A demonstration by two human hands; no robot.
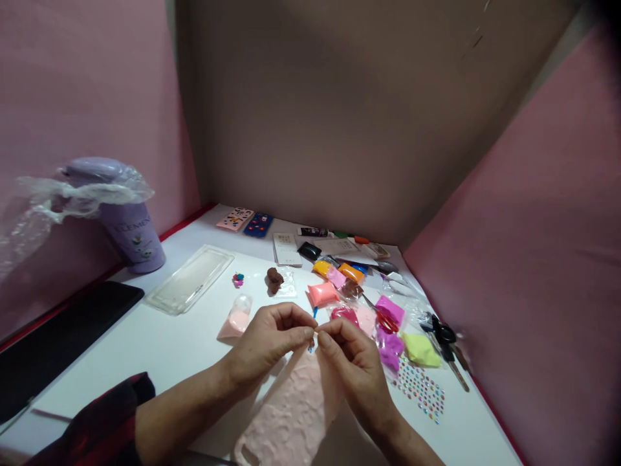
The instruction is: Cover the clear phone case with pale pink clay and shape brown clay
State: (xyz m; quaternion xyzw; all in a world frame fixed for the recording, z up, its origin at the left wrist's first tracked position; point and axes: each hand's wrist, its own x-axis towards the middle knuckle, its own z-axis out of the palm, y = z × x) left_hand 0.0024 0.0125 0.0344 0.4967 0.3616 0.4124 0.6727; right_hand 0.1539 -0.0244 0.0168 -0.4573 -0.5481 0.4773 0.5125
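My left hand (274, 340) and my right hand (356, 362) meet fingertip to fingertip, both pinched closed. Whatever sits between the fingertips is tiny and mostly hidden; only a speck of yellowish colour shows. Just below them lies a phone case (291, 414) coated in lumpy pale pink clay, its camera cut-out at the near end. A few small blue and brown bits (311, 347) show at its far end, under the fingers. To the left of my left hand stands a bag of pale pink clay (236, 318). Past the hands is a coral clay packet (323, 295).
Clay packets, red scissors (387, 320), a gem sticker sheet (422, 391) and black-handled scissors (442, 333) crowd the right. Brown clay (274, 281), a small multicoloured lump (238, 279) and a clear plastic case (191, 279) lie left. A purple tumbler (130, 226) stands far left.
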